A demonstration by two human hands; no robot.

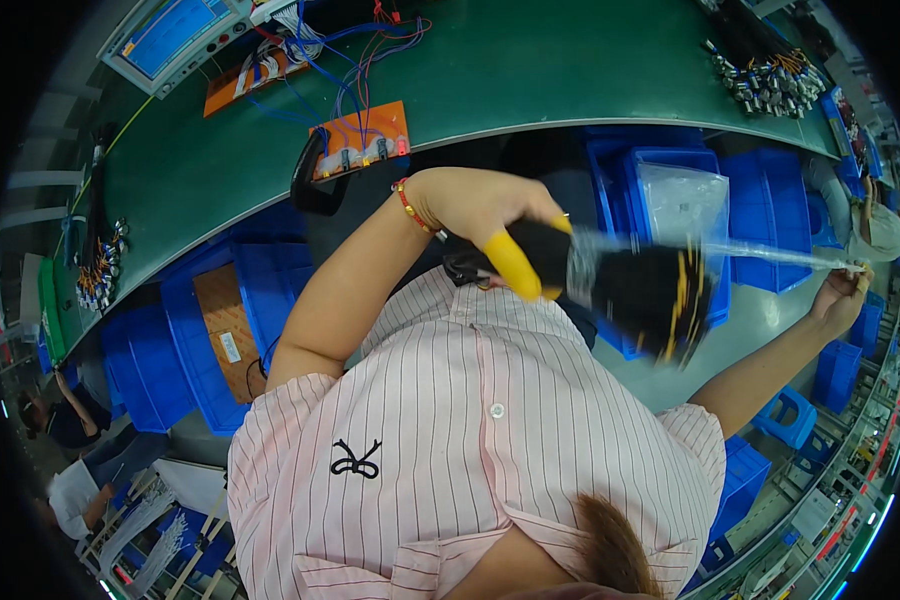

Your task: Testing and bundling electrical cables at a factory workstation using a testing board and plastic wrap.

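My left hand (490, 215), with yellow covers on some fingers, is closed around a bundle of black cables (635, 285) in front of my chest. The bundle's free end, with yellow-orange tips, points to the right and is smeared by motion. Clear plastic film (582, 265) wraps round the middle of the bundle. From there a stretched, twisted strip of it runs far to the right. My right hand (842, 297), arm extended, pinches the far end of that strip. Whether a roll is in that hand is too small to tell.
Ahead is a green workbench (570, 60) with an orange fixture board (370, 140), wires and a screened instrument (170, 40). Cable bundles with metal connectors (770, 85) lie at both ends. Blue bins (765, 215) stand below. Another person (880, 230) is at far right; others are at left.
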